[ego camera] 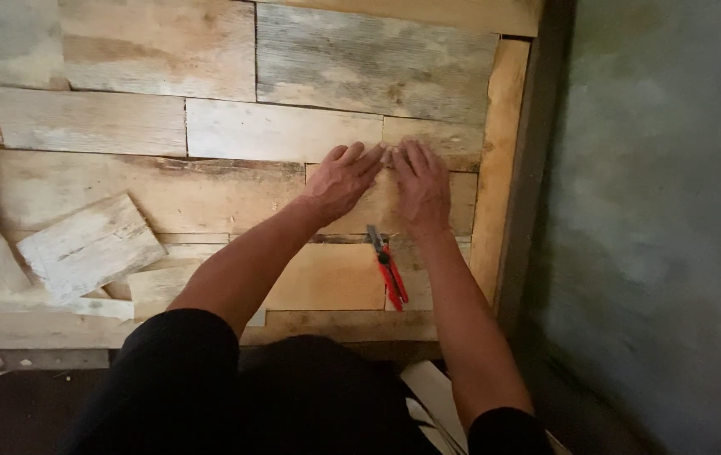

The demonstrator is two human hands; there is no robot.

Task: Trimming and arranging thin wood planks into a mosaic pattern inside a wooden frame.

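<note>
Two flat, open hands, left hand (343, 179) and right hand (421, 187), are pressing a short plank (461, 202) beside red-handled pliers (387, 265).

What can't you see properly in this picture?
- Wood under the left hand and right hand: covered by the palms, head view.
- Tip of the red-handled pliers: too small and dim to tell its shape.
- Pale boards near the bottom edge: cut off and partly behind the right forearm.
- Lower left floor: too dark.
</note>
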